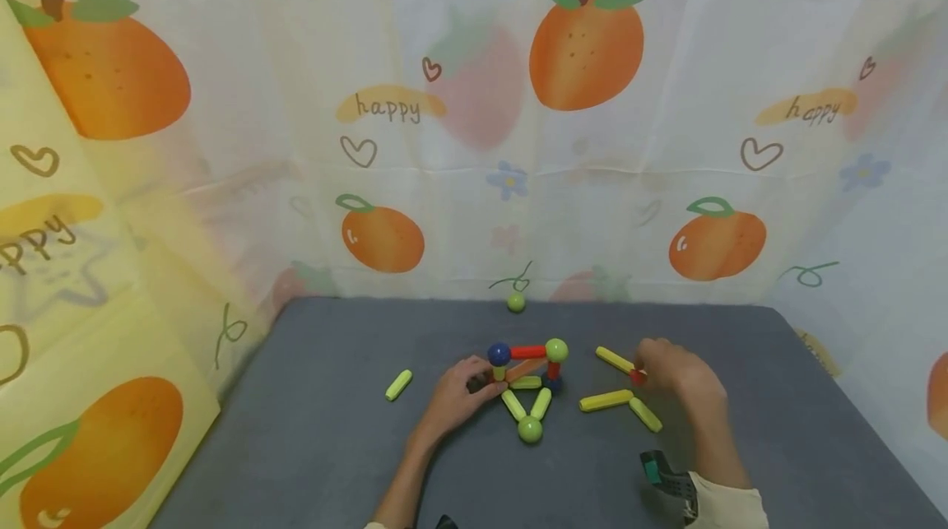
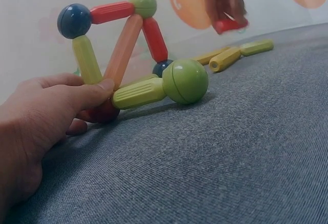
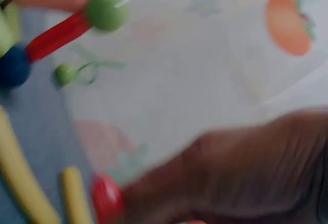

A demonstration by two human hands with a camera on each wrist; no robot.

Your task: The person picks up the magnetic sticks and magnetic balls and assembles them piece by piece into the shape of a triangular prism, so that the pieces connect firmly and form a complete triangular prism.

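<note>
Grey table [image 1: 333, 463]; left grip [image 1: 457, 396] holds frame [image 1: 527, 368], right grip [image 1: 680, 373] red piece [image 3: 107, 198].

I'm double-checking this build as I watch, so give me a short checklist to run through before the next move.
1. Frame steadied: ok, the left hand pinches it at its lower left corner.
2. Piece in the right hand: ok, it holds a red piece.
3. Red piece set on the frame: not ok, it is held apart from it, to the right.
4. Upper red stick bridging the upper blue ball and the upper green ball: ok.
5. Loose green ball well inside the table: not ok, it sits at the far edge.
6. Red piece's full shape: cannot tell, the hand covers part.
</note>
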